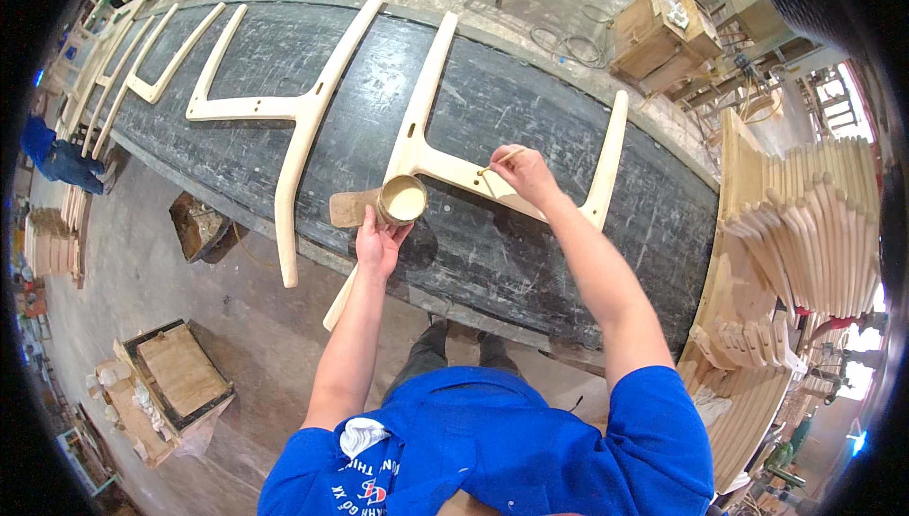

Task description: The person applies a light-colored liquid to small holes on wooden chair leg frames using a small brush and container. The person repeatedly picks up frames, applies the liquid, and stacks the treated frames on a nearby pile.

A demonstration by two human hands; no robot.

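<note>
My left hand (381, 243) is closed round a round can (386, 218) of cream-coloured liquid (405, 198), held over the near part of a pale wooden chair frame. A flat brown piece of wood (350, 208) juts out to the left of the can; whether it is fixed to it I cannot tell. In the pinched fingers of my right hand (526, 177) is a thin stick (509, 155). Its lower tip meets or hovers just over the crossbar of the chair frame (454, 169), by a small dark hole. The frame lies flat on the dark table.
A second chair frame (305, 123) lies to the left on the long, scuffed dark table (530, 279), with several more beyond. Stacked curved wooden parts (805, 222) stand at the right. A box (180, 374) sits on the floor at lower left. Another person (66, 158) stands far left.
</note>
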